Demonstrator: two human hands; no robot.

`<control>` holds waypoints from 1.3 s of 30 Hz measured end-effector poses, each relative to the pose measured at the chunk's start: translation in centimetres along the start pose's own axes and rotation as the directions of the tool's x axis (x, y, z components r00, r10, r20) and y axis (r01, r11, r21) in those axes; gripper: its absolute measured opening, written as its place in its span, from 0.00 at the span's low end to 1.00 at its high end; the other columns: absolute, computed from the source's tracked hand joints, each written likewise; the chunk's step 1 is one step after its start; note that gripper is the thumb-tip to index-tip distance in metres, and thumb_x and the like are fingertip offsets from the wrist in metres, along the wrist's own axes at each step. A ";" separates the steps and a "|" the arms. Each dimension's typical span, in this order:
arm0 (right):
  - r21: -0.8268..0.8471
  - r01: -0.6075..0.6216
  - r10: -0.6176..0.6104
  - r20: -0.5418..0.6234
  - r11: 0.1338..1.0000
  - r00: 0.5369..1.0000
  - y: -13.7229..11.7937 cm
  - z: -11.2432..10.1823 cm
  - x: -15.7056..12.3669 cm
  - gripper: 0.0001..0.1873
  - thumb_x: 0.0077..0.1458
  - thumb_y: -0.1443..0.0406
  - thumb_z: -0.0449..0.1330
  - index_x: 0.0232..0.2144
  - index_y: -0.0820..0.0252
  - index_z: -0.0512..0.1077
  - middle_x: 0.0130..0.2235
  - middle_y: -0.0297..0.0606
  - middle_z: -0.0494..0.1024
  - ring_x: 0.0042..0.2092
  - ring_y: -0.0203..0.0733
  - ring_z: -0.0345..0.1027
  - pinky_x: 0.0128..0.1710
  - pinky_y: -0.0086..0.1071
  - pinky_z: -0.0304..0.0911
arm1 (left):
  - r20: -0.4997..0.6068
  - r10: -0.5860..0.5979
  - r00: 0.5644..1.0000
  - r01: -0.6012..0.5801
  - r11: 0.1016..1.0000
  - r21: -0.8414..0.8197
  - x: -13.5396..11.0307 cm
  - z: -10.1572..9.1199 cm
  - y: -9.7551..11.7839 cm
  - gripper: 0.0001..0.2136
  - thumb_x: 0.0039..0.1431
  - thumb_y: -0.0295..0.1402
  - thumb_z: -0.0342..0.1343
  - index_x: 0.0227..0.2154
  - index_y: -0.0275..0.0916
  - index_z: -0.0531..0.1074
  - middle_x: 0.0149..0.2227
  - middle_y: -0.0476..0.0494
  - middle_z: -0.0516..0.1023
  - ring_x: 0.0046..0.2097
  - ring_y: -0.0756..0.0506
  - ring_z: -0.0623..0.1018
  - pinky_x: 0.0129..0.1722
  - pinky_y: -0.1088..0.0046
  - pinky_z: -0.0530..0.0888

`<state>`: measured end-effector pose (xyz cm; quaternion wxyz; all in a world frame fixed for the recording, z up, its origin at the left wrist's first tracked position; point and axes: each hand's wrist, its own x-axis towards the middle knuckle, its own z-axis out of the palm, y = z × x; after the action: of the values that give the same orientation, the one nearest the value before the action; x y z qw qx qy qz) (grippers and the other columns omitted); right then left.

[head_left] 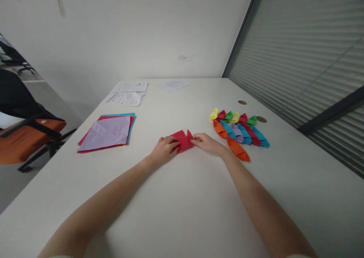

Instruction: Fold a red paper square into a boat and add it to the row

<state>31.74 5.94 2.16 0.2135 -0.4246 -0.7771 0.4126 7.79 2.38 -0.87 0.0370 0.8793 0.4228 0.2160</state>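
Observation:
A red sheet of folded paper (184, 141) lies on the white table in front of me, with a pointed flap standing up at its right end. My left hand (165, 148) rests over the left part of the paper, fingers curled onto it. On the right edge, my right hand (207, 142) pinches the paper by the flap between thumb and fingers. Just right of that hand sit several folded paper pieces (238, 148) in orange, blue, purple, red, green and yellow, arranged in rows.
A stack of coloured paper sheets (106, 133), purple on top, lies at the left. Printed pages (125, 98) and another printed sheet (174, 85) are at the back. An orange-seated chair (31, 136) stands beyond the left edge. Window blinds (307, 49) border the right side.

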 end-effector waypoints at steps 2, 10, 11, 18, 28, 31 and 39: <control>0.017 0.004 -0.003 -0.025 1.000 1.000 0.0 0.2 0.1 0.17 0.56 0.53 0.54 0.25 0.60 0.66 0.26 0.30 0.67 0.28 0.35 0.58 0.31 0.31 0.54 | 0.000 -0.005 1.000 0.005 1.000 -0.004 0.0 0.0 0.0 0.12 0.64 0.33 0.52 0.47 0.43 0.77 0.50 0.41 0.77 0.51 0.41 0.74 0.49 0.60 0.69; 0.045 -0.003 0.004 -0.040 0.999 0.999 0.1 0.4 0.2 0.17 0.55 0.52 0.55 0.24 0.58 0.62 0.25 0.29 0.63 0.29 0.35 0.56 0.32 0.31 0.53 | 0.003 -0.010 1.000 0.010 1.000 -0.015 0.0 -0.1 0.1 0.12 0.65 0.33 0.51 0.47 0.44 0.76 0.50 0.41 0.76 0.52 0.41 0.74 0.50 0.59 0.69; 0.046 -0.005 0.007 -0.042 0.999 0.999 0.1 0.4 0.2 0.17 0.55 0.52 0.55 0.24 0.58 0.62 0.25 0.30 0.63 0.29 0.35 0.57 0.32 0.31 0.53 | 0.004 -0.012 1.000 0.012 1.000 -0.015 0.0 -0.1 0.2 0.12 0.65 0.33 0.51 0.47 0.44 0.76 0.50 0.41 0.76 0.52 0.41 0.74 0.50 0.59 0.69; 0.061 -0.003 0.006 -0.046 0.998 0.999 0.7 0.6 0.4 0.16 0.55 0.54 0.55 0.25 0.59 0.64 0.25 0.30 0.65 0.29 0.36 0.59 0.31 0.31 0.53 | -0.004 0.001 1.000 -0.001 1.000 -0.025 0.0 0.0 0.0 0.13 0.65 0.33 0.50 0.47 0.42 0.76 0.51 0.41 0.77 0.52 0.42 0.74 0.50 0.59 0.69; 0.027 -0.044 0.050 -0.296 0.999 0.954 1.9 1.0 0.7 0.15 0.55 0.53 0.55 0.27 0.59 0.69 0.26 0.35 0.74 0.29 0.40 0.66 0.30 0.31 0.59 | 0.098 0.222 0.970 -0.219 0.975 -0.037 -0.3 -0.9 0.4 0.15 0.66 0.38 0.48 0.50 0.40 0.73 0.55 0.37 0.72 0.57 0.40 0.72 0.58 0.57 0.66; -0.009 -0.076 0.068 -0.340 0.997 0.938 2.1 1.4 0.8 0.15 0.55 0.53 0.56 0.30 0.59 0.70 0.26 0.35 0.75 0.29 0.40 0.66 0.30 0.31 0.59 | 0.112 0.248 0.962 -0.247 0.969 -0.027 -0.3 -1.1 0.6 0.16 0.65 0.41 0.49 0.49 0.39 0.74 0.51 0.36 0.73 0.55 0.40 0.73 0.58 0.58 0.66; -0.252 -0.216 0.064 -0.501 0.943 0.863 1.6 2.5 0.6 0.14 0.57 0.58 0.54 0.43 0.58 0.72 0.24 0.33 0.73 0.27 0.40 0.64 0.30 0.31 0.56 | 0.116 0.235 0.965 -0.239 0.971 0.013 -0.6 -0.9 2.2 0.15 0.63 0.37 0.51 0.49 0.41 0.73 0.53 0.38 0.75 0.60 0.40 0.69 0.66 0.52 0.54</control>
<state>30.53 5.77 -0.56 0.3039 -0.5978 -0.7184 0.1848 8.68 0.46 0.25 0.0229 0.9348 0.3147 0.1628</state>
